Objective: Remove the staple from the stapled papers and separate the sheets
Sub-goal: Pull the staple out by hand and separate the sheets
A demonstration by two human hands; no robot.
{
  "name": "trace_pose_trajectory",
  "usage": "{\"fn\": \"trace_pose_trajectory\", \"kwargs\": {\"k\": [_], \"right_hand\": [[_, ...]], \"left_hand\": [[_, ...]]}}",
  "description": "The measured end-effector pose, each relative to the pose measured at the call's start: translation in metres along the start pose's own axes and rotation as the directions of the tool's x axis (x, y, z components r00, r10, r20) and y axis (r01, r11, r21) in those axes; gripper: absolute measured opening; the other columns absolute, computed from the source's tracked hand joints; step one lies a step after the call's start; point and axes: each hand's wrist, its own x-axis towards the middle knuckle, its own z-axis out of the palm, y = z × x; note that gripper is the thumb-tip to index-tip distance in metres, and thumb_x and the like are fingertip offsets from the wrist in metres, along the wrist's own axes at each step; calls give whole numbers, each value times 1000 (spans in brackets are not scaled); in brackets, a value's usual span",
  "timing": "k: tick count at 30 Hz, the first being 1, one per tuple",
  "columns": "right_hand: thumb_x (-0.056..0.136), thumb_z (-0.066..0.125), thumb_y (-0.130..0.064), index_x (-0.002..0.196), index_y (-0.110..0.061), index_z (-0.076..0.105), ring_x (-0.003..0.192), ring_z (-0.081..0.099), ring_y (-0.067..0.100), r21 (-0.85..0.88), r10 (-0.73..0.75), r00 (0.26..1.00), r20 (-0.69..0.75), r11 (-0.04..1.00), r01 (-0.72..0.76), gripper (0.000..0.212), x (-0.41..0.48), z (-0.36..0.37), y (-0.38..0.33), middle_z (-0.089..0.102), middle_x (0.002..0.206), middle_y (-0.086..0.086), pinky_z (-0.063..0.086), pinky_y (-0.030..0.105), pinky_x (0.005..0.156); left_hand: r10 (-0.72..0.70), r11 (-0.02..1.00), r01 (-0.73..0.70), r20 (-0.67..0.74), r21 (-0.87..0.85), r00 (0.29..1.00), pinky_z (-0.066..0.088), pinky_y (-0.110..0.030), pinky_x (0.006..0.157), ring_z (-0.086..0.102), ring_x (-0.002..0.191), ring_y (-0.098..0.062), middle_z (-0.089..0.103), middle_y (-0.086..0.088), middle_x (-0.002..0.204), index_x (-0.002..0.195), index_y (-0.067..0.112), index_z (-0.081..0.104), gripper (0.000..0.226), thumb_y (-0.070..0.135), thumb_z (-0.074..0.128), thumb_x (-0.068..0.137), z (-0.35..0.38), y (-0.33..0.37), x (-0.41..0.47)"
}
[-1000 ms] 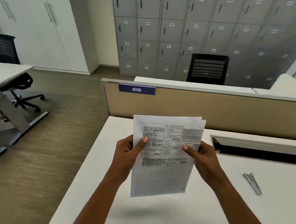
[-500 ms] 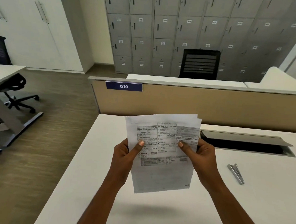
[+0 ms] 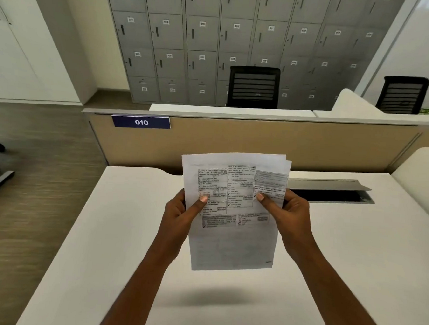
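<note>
I hold the printed papers (image 3: 232,241) upright in the air above the white desk (image 3: 103,231), printed side toward me. My left hand (image 3: 180,215) grips their left edge, thumb on the front. On the right edge my right hand (image 3: 288,217) does the same. At the top right corner the back sheets stick out a little past the front sheet. I cannot make out a staple. No staple remover shows in this view.
A beige partition (image 3: 260,142) with a blue "010" label (image 3: 141,122) stands behind the desk. An open cable slot (image 3: 332,192) lies at the desk's far right. Grey lockers (image 3: 216,36) and two black chairs are beyond. Wood floor lies to the left.
The view has shifted, so the papers sit further right in frame and the metal staple remover on the desk's right has gone out of view. Both hands keep the same grip.
</note>
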Motion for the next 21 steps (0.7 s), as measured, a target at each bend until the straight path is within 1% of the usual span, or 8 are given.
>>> {"fn": "trace_pose_trajectory", "kwargs": {"k": [3, 8, 12, 15, 18, 19, 21], "right_hand": [[87, 74, -7, 117, -8, 73, 102, 74, 25, 29, 24, 1000, -9, 999, -24, 30, 7, -21, 6, 77, 111, 6, 62, 36, 80], [88, 74, -11, 114, -10, 73, 100, 74, 28, 35, 82, 997, -14, 996, -81, 27, 21, -58, 23, 77, 108, 8, 60, 50, 87], [90, 72, -14, 119, -14, 72, 105, 72, 26, 0, 74, 997, 12, 997, -74, 29, 30, -79, 35, 76, 112, 5, 59, 49, 90], [90, 71, -17, 120, -15, 71, 104, 72, 23, 16, 95, 995, 11, 995, -95, 30, 32, -87, 47, 76, 112, 4, 59, 43, 88], [89, 69, -24, 117, -18, 71, 100, 73, 21, -8, 104, 995, -12, 995, -104, 29, 28, -89, 64, 77, 108, 1, 61, 41, 84], [89, 69, -24, 115, -19, 71, 99, 73, 20, -19, 107, 994, -22, 994, -107, 27, 26, -89, 71, 77, 107, 0, 61, 41, 84], [92, 68, -16, 113, -20, 72, 100, 73, 20, -20, 130, 991, -41, 991, -131, 21, 21, -90, 89, 77, 105, 1, 61, 41, 84]], "left_hand": [[-19, 999, 19, 10, 34, 1000, 61, -40, 89, 74, 109, -22, 76, -1, 118, 127, 19, 66, 27, 19, 60, 100, 20, -6, 7], [-42, 998, 43, -37, 42, 998, 59, -43, 93, 72, 110, -24, 76, -1, 119, 125, 20, 67, 25, 18, 61, 100, 62, -25, 18], [-30, 1000, 30, -106, 5, 994, 59, -41, 93, 71, 109, -24, 75, -2, 118, 123, 21, 68, 26, 18, 65, 97, 87, -42, 23], [-15, 1000, 16, -133, 8, 991, 61, -36, 89, 72, 106, -21, 75, -2, 117, 123, 21, 68, 34, 24, 64, 89, 96, -53, 26], [-38, 999, 40, -154, 11, 987, 61, -29, 79, 73, 98, -15, 76, 1, 109, 117, 21, 69, 33, 23, 62, 84, 100, -68, 28], [-51, 998, 54, -156, 16, 986, 60, -27, 76, 73, 96, -14, 76, 1, 107, 117, 20, 68, 34, 22, 61, 84, 99, -74, 28], [-86, 995, 91, -153, 27, 984, 59, -26, 74, 74, 96, -17, 76, -2, 108, 120, 15, 67, 39, 21, 61, 82, 98, -88, 29]]}}
